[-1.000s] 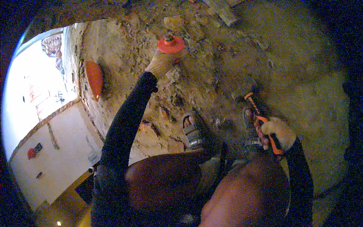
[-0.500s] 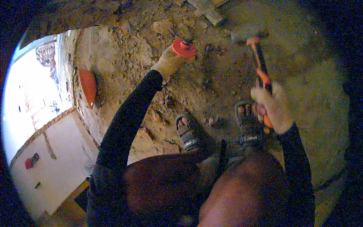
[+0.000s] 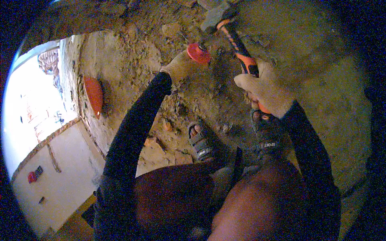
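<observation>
My left hand [image 3: 179, 67], in a pale glove, is wrapped round a chisel with a round red hand guard [image 3: 198, 53]. The chisel's dark struck end shows just past the guard; its tip is hidden. In my gloved right hand [image 3: 270, 89] is a hammer with an orange and black handle [image 3: 238, 45]. Its heavy grey head [image 3: 217, 17] is up beyond the chisel, apart from it in the picture. Below both hands lies rough earth-brown ground [image 3: 209, 92] with broken bits on it.
My sandalled feet [image 3: 200, 142] stand close below the hands. An orange-red pan-like piece [image 3: 93, 96] leans at the left, near a bright opening [image 3: 38, 104]. Under that opening is a white panel [image 3: 60, 172]. Loose stones [image 3: 155, 143] lie by my left foot.
The hammer has swung left and away from me, bringing its head from the right side to just beyond the chisel. My left hand and the chisel have barely moved.
</observation>
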Demonstrator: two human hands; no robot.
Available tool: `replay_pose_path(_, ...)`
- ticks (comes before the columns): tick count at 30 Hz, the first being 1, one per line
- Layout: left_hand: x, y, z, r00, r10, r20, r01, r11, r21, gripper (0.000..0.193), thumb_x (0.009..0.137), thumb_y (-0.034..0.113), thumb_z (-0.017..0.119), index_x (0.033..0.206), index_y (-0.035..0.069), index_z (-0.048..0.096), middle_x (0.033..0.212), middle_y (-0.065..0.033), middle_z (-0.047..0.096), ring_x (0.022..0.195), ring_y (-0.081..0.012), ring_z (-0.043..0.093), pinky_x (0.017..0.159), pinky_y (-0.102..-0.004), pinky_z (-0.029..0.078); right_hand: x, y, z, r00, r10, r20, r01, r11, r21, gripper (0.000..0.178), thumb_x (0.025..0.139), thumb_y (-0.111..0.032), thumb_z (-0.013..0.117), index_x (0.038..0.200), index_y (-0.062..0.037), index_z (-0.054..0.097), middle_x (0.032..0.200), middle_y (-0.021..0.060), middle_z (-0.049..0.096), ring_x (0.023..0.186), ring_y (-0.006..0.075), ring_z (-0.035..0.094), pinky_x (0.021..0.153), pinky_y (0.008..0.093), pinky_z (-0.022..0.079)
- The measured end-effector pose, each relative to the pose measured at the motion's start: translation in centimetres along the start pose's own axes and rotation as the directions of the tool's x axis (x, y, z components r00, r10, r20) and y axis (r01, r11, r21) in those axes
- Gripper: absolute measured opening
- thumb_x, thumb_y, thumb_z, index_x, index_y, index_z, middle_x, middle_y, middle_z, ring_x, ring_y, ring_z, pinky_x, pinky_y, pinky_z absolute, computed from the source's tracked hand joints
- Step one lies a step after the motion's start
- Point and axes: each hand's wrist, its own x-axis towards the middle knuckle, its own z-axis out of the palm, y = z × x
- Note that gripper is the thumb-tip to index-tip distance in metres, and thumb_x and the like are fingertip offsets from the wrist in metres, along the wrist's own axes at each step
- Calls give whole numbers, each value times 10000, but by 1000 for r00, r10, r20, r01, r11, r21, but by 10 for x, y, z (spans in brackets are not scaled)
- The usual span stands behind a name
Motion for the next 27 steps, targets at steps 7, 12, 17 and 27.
replay_pose_path(7, -5, 8, -11, 974, -224, -23, 199, 906, -374, 271, 1024, 128, 605, 1284, 65, 565, 1251, -92, 654, 1189, -195, 619, 1055, -363, 502, 9, 11, 2, 997, 81, 4, -81, 996, 43, 325, 828, -229, 738, 1047, -59, 569, 637, -22, 505, 474, 102, 502, 424, 291, 411)
replay_pose_path(12, -10, 27, 4, 949, -309, -67, 220, 797, -563, 219, 1064, 161, 564, 1261, 65, 547, 1228, -33, 651, 1183, -152, 596, 1072, -354, 472, 12, 15, 0, 995, 31, -93, -33, 999, -27, 597, 808, -258, 746, 1330, -40, 555, 690, 13, 540, 484, 132, 517, 412, 335, 440)
replay_pose_path(17, -3, 46, -5, 925, -377, 55, 378, 893, -242, 339, 1052, 174, 572, 1364, 63, 504, 1365, -64, 601, 1247, -205, 593, 1119, -338, 453, 3, 9, -1, 998, 9, 63, -9, 1000, 3, 289, 820, -245, 746, 944, -39, 585, 613, -2, 538, 457, 125, 526, 408, 327, 418)
replay_pose_path(27, -6, 45, -2, 959, -237, 154, 251, 466, -849, 393, 1037, 189, 612, 1397, 87, 492, 1369, -78, 609, 1263, -197, 583, 1118, -339, 445, 8, 13, 0, 998, 4, -58, -14, 985, -172, 237, 840, -207, 736, 860, -74, 541, 579, -27, 486, 434, 113, 487, 403, 307, 407)
